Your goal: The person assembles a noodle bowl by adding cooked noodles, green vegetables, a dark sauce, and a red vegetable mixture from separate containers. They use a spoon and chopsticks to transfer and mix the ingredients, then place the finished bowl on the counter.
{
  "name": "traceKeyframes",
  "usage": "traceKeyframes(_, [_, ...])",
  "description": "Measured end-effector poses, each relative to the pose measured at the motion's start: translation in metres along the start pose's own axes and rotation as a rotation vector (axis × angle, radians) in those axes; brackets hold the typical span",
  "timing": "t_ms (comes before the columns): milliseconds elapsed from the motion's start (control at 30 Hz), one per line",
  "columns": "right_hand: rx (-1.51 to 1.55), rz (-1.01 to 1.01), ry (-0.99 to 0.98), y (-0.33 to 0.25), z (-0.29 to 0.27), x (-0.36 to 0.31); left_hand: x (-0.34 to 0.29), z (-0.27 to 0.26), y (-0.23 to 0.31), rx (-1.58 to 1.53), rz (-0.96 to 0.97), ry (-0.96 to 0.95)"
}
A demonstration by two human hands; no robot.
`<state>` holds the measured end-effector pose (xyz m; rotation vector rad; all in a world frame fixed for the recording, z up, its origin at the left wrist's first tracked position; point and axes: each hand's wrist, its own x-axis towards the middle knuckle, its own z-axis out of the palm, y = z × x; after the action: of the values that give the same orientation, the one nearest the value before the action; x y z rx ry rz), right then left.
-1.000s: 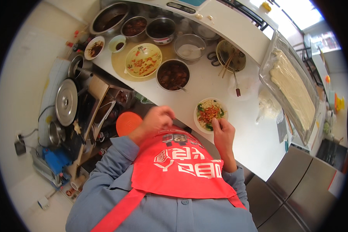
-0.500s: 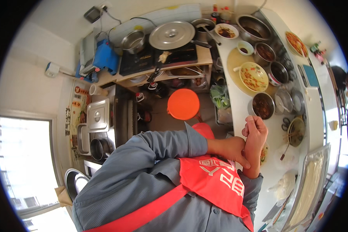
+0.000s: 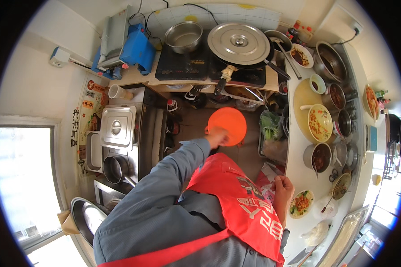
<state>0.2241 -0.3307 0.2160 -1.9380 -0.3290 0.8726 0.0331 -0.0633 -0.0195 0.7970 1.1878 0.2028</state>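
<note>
My left hand [image 3: 217,138] is smeared by motion at the near-left edge of a round orange top [image 3: 231,123], which looks like a stool seat. Whether the fingers touch it cannot be made out. My right hand [image 3: 283,187] hangs by the near edge of the white counter with its fingers curled in and nothing visible in them. Just right of it sits a plate of mixed chopped food [image 3: 301,204]. I wear a red apron [image 3: 229,182], and the left sleeve reaches nearly to the wrist while the right forearm is bare.
Ahead, a lidded pan [image 3: 238,42] and a steel pot [image 3: 183,38] stand on black cooktops. Several bowls and pots, including a yellow bowl [image 3: 320,122], line the counter at right. Leafy greens [image 3: 271,124] sit in a crate below. A steel lidded container [image 3: 119,126] is at left.
My left hand has let go of my right wrist and moved left and forward to the orange top. My right hand has dropped lower, and the whole view has shifted.
</note>
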Motion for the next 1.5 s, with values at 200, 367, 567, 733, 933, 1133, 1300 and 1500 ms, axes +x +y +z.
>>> traceKeyframes(200, [-0.176, 0.085, -0.059, -0.018, 0.063, 0.01, 0.111, -0.133, 0.054, -0.541, -0.053, 0.244])
traceKeyframes(367, [-0.363, 0.111, -0.05, -0.03, 0.091, 0.015, 0.166, -0.154, 0.069, -0.834, 0.022, 0.167])
traceKeyframes(567, [-0.359, 0.123, -0.007, -0.047, 0.109, 0.018, 0.193, -0.159, 0.076, -1.239, -0.045, 0.294])
traceKeyframes(733, [-0.357, 0.13, 0.043, -0.053, 0.116, 0.02, 0.202, -0.166, 0.073, -1.188, -0.086, 0.288])
traceKeyframes(933, [-0.333, 0.135, 0.077, -0.054, 0.118, 0.017, 0.209, -0.179, 0.07, -1.298, -0.227, 0.052])
traceKeyframes(1133, [-0.315, 0.125, 0.094, -0.051, 0.114, 0.009, 0.203, -0.17, 0.079, -1.282, -0.235, 0.034])
traceKeyframes(1300, [-0.275, 0.153, 0.139, -0.047, 0.108, -0.001, 0.205, -0.164, 0.082, -0.877, -0.11, 0.15])
traceKeyframes(1500, [-0.253, 0.175, 0.204, -0.045, 0.106, -0.013, 0.222, -0.172, 0.071, -0.69, -0.049, 0.175])
